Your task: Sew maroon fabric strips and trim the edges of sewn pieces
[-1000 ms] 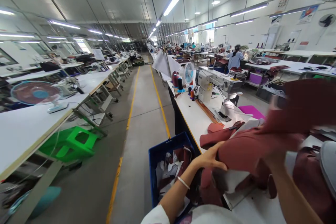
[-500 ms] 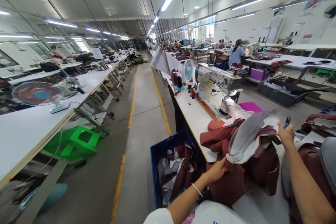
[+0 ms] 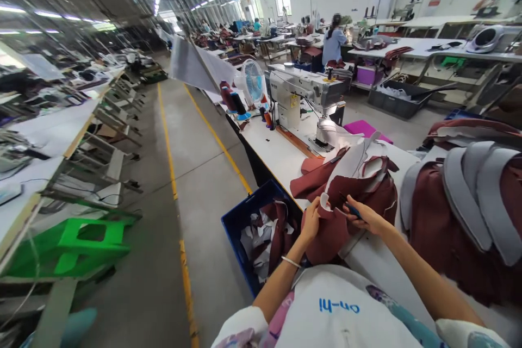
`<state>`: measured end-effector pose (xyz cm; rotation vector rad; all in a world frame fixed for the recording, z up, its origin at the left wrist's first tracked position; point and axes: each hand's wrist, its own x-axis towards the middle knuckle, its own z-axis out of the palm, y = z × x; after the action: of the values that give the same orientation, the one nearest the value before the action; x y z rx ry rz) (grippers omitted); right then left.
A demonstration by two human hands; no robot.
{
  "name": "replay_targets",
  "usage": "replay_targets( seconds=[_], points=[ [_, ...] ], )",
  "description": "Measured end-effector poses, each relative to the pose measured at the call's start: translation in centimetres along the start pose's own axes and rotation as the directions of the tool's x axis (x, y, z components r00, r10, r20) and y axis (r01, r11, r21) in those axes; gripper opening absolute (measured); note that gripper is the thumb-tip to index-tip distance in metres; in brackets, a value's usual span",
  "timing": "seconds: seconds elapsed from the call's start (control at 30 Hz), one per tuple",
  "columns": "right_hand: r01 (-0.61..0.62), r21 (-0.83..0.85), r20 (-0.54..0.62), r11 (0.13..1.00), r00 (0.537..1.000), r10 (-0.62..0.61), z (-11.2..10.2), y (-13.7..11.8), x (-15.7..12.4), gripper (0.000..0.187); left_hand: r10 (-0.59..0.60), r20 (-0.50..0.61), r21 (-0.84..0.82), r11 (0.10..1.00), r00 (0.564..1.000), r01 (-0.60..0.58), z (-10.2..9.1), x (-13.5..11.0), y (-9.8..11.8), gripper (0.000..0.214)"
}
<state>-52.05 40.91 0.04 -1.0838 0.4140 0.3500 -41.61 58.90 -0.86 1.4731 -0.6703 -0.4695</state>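
With my left hand (image 3: 312, 218) I grip the edge of a maroon fabric piece (image 3: 326, 236) whose pale backing curls up at the fingers. My right hand (image 3: 362, 215) is closed around dark-handled thread snips (image 3: 351, 207), their tip pointing left toward that edge. More sewn maroon panels with light grey lining (image 3: 373, 185) lie heaped just beyond both hands on the white table. Behind the heap stands a sewing machine (image 3: 291, 95) with its lamp lit; some of the fabric reaches to its needle area.
A blue crate (image 3: 232, 234) of fabric scraps stands left of the table. Stacked maroon and grey panels (image 3: 465, 196) lie at right. Thread cones (image 3: 240, 106) and a small fan (image 3: 253, 81) are behind the machine. Across the aisle is a green stool (image 3: 81, 239). A co-worker (image 3: 334, 46) sits farther off.
My right hand has come down and left with the snips to the fabric edge by my left hand. The raised grey-lined panel has settled lower. The view has turned right and downward.
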Motion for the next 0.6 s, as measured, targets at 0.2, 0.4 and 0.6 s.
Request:
replay_targets(
  seconds=[0.2,0.4,0.6],
  points=[
    [-0.138,-0.014,0.101,0.99,0.985,0.138,0.6,0.9,0.9,0.054,-0.043,-0.082,-0.086,0.996,0.996,0.036,0.1,-0.3,-1.1,0.042],
    [-0.116,-0.115,0.124,0.987,0.984,0.13,2.4,-0.5,1.8,0.056,-0.077,-0.119,-0.128,0.99,0.99,0.062,0.0,-0.6,-1.2,0.034],
    [0.023,-0.159,0.008,0.987,1.0,-0.022,3.4,-1.0,1.6,0.055,-0.093,-0.159,-0.137,0.988,0.983,0.071,-0.3,-0.7,-0.3,0.043]
  ],
)
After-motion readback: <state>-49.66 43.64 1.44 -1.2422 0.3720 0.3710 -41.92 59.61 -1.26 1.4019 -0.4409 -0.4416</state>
